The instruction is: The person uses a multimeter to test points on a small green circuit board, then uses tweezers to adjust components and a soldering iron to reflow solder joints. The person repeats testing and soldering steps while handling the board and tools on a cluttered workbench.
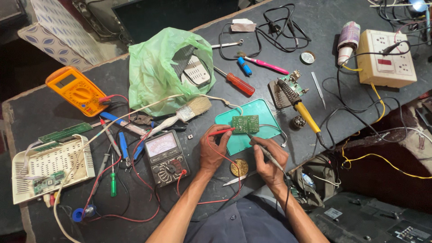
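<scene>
Circuit board (245,123) sits on a teal tray (265,110); left hand (212,150) pinches the red probe (221,131), right hand (270,159) pinches the black probe (263,148); green plastic bag (155,76) holds a grey-white device (195,69).

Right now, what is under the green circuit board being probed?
The green circuit board lies on a teal plastic cover, which rests on the dark table. Whatever is beneath that cover is hidden. The left hand and right hand hold probes on the board.

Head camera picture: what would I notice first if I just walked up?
Probably the two hands in the middle: the left hand holds a red probe and the right hand a dark probe, both touching a small green circuit board on a teal tray. Then the crumpled green plastic bag behind them.
</scene>
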